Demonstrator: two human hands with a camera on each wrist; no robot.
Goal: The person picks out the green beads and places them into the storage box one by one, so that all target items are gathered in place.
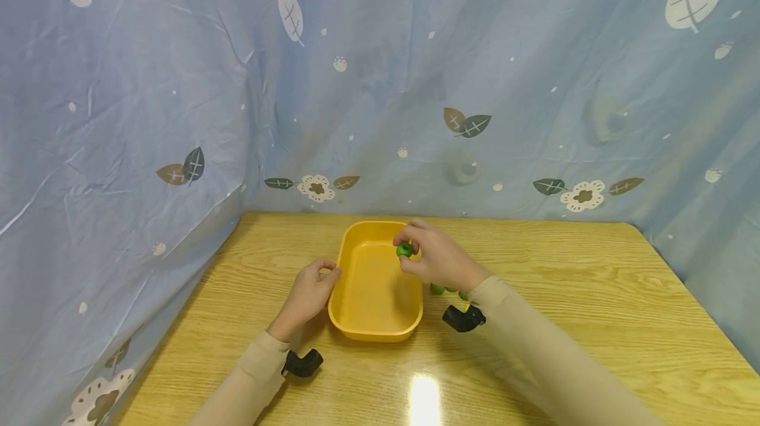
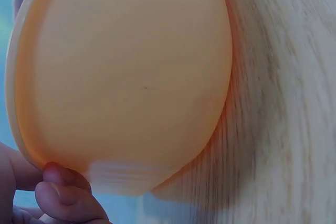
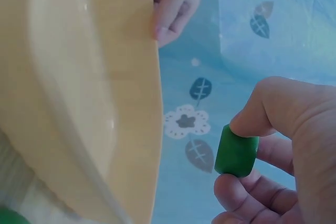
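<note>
A yellow plastic tray (image 1: 375,335) with raised walls and rounded corners stands on the table, its floor bare. My left hand (image 1: 311,291) pinches the tray's left rim; in the left wrist view the fingertips (image 2: 65,195) press against the tray wall (image 2: 136,77). Between thumb and fingers, my right hand (image 1: 442,258) holds a small green bead (image 1: 405,250), its hole facing the head camera. This bead is above the tray's far right part. In the right wrist view the bead (image 3: 236,153) looks barrel-shaped with flat ends.
Several more green beads (image 1: 437,289) lie right of the tray, partly hidden by the right forearm. Next to them a bit of something yellow (image 1: 467,306) shows. Black wrist devices (image 1: 304,363) hang under both wrists. A blue patterned curtain (image 1: 380,83) closes off the wooden table (image 1: 564,281) behind.
</note>
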